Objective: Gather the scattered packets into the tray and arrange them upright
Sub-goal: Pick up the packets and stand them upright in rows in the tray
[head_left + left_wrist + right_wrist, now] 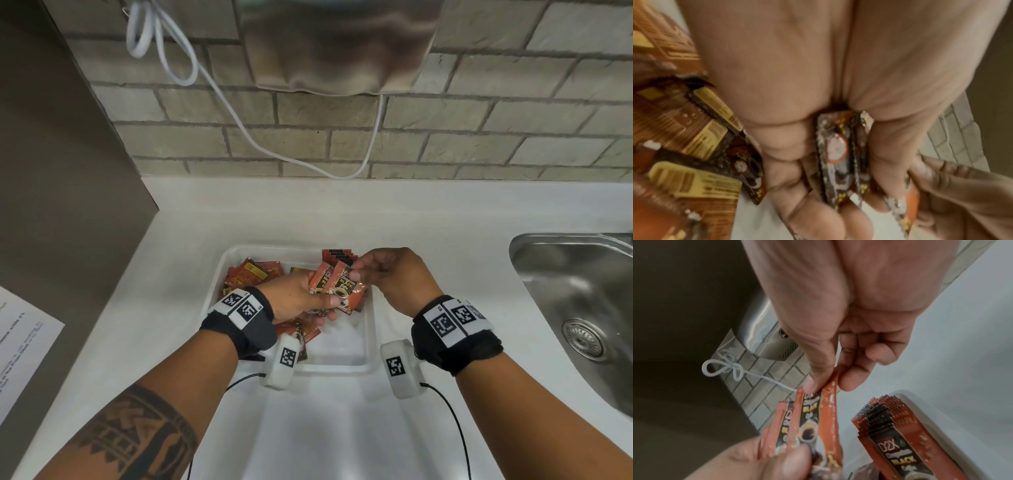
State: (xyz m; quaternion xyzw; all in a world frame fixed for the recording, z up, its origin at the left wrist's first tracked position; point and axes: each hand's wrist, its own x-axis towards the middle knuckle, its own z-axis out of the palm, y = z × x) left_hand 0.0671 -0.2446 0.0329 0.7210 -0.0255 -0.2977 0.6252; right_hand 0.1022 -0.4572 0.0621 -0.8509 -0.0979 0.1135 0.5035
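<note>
Two orange foil coffee sachets, lettered "BLACK" with a cup picture, stand fanned in the left hand, whose fingers curl round their lower ends. The right hand pinches the front sachet's top edge between thumb and forefinger, other fingers loosely bent. Both hover over the clear plastic tray. At its one o'clock corner a row of upright sachets reads "D2X BLACK"; loose sachets lie at nine o'clock.

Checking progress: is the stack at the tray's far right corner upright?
Upright: the stack stands on edge against the tray wall, serrated tops up.
</note>
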